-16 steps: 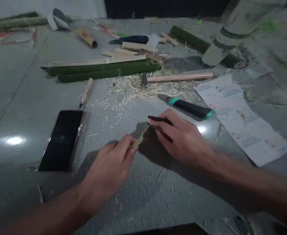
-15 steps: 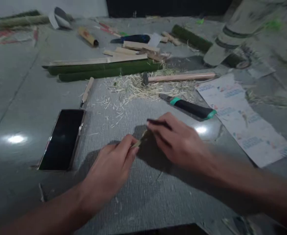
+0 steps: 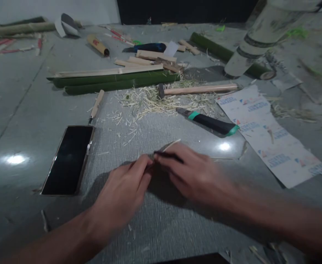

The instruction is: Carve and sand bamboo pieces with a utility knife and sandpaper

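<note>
My left hand (image 3: 125, 189) is closed in a pinch on a thin bamboo strip (image 3: 172, 145), whose pale end pokes out behind my right fingers. My right hand (image 3: 188, 170) grips a dark, narrow blade-like tool (image 3: 166, 155); its exact kind is hidden by the fingers. The tool's tip lies close to my left fingertips, and the two hands nearly touch. Beyond them lies a heap of pale bamboo shavings (image 3: 152, 104). A black and green folding saw or knife (image 3: 213, 123) rests just past my right hand.
A phone (image 3: 69, 161) lies at left, near a wooden-handled carving tool (image 3: 97, 104). Behind are a hammer (image 3: 199, 89), split green bamboo (image 3: 117, 83), a blue-black knife (image 3: 150, 47) and a bamboo tube (image 3: 213, 47). Printed paper (image 3: 273, 135) lies at right. A person's leg (image 3: 254, 44) stands at the upper right.
My right hand has moved left and down with the dark tool, up to my left fingertips. The strip's pale end now shows beyond the right hand. The left hand keeps its pinch.
</note>
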The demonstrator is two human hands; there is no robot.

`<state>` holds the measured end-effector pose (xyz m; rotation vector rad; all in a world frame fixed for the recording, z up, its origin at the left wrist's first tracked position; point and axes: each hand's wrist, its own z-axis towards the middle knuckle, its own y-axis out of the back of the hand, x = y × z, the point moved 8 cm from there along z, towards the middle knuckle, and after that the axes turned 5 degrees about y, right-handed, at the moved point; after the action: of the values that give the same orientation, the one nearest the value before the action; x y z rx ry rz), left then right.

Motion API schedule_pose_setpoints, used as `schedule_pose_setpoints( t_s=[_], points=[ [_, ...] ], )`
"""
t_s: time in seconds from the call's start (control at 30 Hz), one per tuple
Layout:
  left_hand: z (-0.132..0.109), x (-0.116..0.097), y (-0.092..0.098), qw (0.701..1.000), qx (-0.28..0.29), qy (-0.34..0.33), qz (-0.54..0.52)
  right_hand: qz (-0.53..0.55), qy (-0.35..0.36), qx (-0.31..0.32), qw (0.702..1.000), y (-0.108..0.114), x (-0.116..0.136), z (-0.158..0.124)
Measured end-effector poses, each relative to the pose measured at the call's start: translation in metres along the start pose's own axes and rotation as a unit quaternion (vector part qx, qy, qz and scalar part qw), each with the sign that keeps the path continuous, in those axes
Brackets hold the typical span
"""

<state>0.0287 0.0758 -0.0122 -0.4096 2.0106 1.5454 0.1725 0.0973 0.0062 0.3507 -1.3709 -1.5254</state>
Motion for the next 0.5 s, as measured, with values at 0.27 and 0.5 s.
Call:
schedule_pose_setpoints(
  t_s=[0.27,0.5],
  points=[
    [-0.004,-0.002,-0.004,0.980,-0.024,-0.028,0.195,-0.025,-0.045,-0.003,0.999,0.000,-0.011,-0.004],
    [-0.004,-0.001,-0.007,0.978,-0.008,-0.029,0.206,-0.054,-0.045,-0.003,0.998,0.000,-0.010,-0.001]
  ],
)
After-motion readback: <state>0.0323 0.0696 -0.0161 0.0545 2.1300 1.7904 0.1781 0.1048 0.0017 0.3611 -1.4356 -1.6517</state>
